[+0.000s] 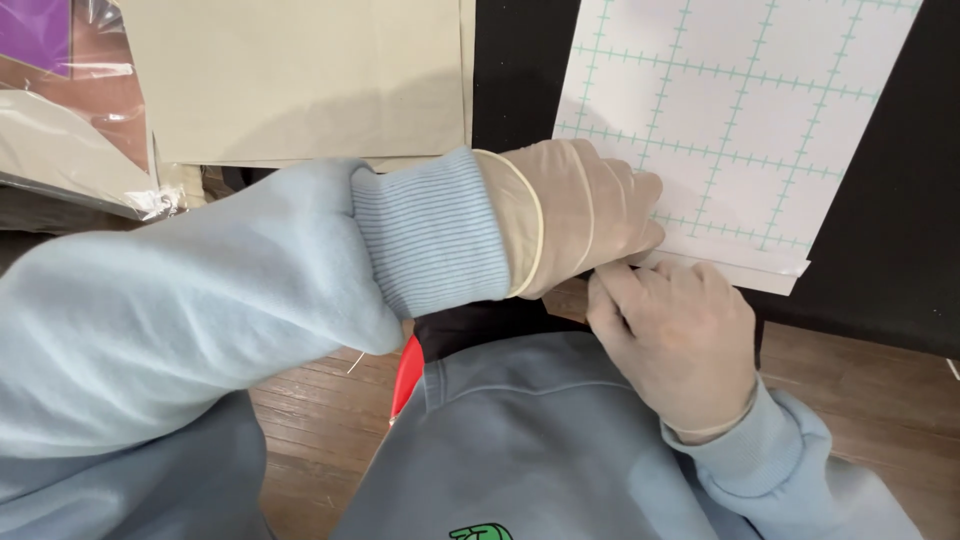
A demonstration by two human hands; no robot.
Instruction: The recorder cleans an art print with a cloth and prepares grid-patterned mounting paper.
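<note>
At sheet edge | left hand [580,215], right hand [675,340] | fingers pinching gridded sheet [740,130]

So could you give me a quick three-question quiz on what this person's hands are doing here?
1. True or false: both hands wear thin gloves.
2. What do the left hand and right hand meet at?
A. a tan sheet's corner
B. the gridded white sheet's lower edge
C. a red object
3. What colour are the grid lines?

Key
1. True.
2. B, the gridded white sheet.
3. Teal green.
</note>
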